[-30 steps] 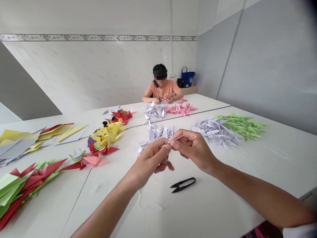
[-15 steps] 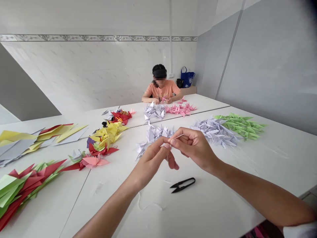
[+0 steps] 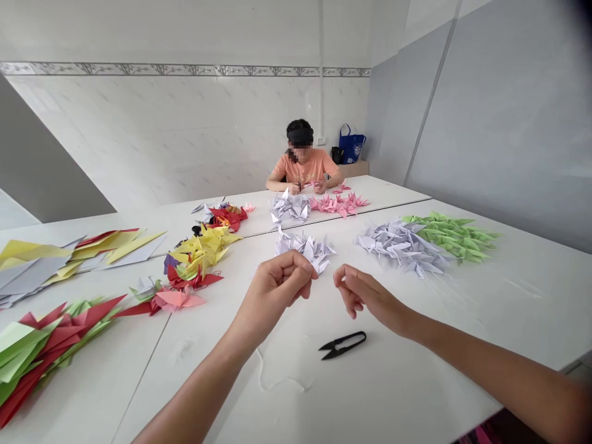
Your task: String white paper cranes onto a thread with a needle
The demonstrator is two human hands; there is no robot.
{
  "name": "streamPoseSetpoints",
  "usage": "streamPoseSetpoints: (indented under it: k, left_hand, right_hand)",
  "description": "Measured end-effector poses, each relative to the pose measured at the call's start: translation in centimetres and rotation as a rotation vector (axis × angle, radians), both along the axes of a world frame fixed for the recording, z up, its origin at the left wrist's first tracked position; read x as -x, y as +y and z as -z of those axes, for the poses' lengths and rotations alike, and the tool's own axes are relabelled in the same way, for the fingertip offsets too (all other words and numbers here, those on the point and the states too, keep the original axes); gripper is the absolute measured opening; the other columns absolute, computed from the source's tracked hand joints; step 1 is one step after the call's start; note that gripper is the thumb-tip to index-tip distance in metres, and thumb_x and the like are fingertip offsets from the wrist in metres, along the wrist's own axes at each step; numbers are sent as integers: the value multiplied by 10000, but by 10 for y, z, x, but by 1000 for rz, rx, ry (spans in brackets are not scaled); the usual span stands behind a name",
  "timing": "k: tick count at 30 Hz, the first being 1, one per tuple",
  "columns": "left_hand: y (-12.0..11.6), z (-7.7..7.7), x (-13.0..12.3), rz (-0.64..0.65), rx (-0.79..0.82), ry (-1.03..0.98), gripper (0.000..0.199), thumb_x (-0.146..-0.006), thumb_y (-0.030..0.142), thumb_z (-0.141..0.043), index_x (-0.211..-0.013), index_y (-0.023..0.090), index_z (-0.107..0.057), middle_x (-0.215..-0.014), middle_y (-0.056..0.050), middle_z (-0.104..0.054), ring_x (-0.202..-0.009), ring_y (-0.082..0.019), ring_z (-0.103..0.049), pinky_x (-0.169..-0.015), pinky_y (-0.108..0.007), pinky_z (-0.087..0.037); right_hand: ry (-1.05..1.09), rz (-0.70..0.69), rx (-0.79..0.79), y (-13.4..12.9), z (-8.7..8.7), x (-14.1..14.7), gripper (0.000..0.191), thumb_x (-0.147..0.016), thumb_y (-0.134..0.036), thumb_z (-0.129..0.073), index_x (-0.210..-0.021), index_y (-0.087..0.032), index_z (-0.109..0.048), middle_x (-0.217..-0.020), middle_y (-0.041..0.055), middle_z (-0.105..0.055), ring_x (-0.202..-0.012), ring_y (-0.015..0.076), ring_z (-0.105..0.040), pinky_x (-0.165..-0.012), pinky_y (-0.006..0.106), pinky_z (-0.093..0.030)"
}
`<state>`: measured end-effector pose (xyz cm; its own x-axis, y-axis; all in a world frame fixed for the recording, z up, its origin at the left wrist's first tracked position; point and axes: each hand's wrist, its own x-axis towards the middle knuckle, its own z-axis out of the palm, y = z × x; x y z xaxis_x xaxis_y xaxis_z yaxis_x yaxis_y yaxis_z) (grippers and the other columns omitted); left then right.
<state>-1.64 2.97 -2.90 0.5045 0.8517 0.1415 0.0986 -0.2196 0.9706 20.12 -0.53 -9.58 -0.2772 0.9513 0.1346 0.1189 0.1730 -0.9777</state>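
My left hand (image 3: 277,287) is curled shut in front of a pile of white paper cranes (image 3: 303,248), its fingertips close to the pile, and anything inside its fingers is hidden. My right hand (image 3: 365,296) hangs a little to the right, fingers loosely apart, holding nothing I can see. Black thread snips (image 3: 342,345) lie on the white table (image 3: 393,382) below my hands. A loose white thread (image 3: 277,377) trails across the tabletop near my left wrist. No needle shows.
Piles of folded paper in yellow, red, green and pink cover the table's left side. White and green cranes lie to my right. A seated person (image 3: 303,163) works at the far end beside pink and white cranes. A blue bag (image 3: 351,145) stands behind.
My hands have moved apart, the right one drawing away to the right. The needle they pinched between them no longer shows.
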Motion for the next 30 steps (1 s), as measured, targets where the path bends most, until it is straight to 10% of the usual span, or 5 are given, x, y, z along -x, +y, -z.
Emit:
streamPoseSetpoints:
  k: [7,17,22,30]
  left_hand:
    - [-1,-2,0,-24,-13,15,236,-932,356,-597,-784,176,-632,-602,42,-483,-565,-78,-324,-549,-237,-241]
    - [-1,-5,3,-51,-51,29,310,-932,451,-625,-812,172,-689,-553,60,-366,-540,-74,-256,-522,-245,-181]
    - [2,-8,8,-104,-102,29,272,-937,404,-625,-817,176,-713,-594,21,-517,-554,-80,-370,-513,-234,-235]
    - [-2,-11,8,-168,-191,38,309,-931,425,-619,-780,175,-720,-527,63,-295,-509,-76,-218,-479,-245,-148]
  right_hand:
    - [-783,-91,-231,-26,43,-16,347,-826,-395,-735,-1089,-218,-593,-970,51,-636,-924,248,-579,-851,385,-448]
    - [-909,-185,-329,-15,61,4,90,-911,-245,-620,-950,-180,-572,-977,65,-638,-911,233,-565,-884,385,-451]
    - [-707,-219,-156,-6,45,-15,145,-962,-336,-599,-982,-200,-553,-978,31,-599,-828,173,-537,-753,304,-429]
    - [-13,16,-74,10,-16,-9,351,-932,-554,-650,-986,-217,-567,-679,-62,-375,-667,128,-552,-556,228,-328]
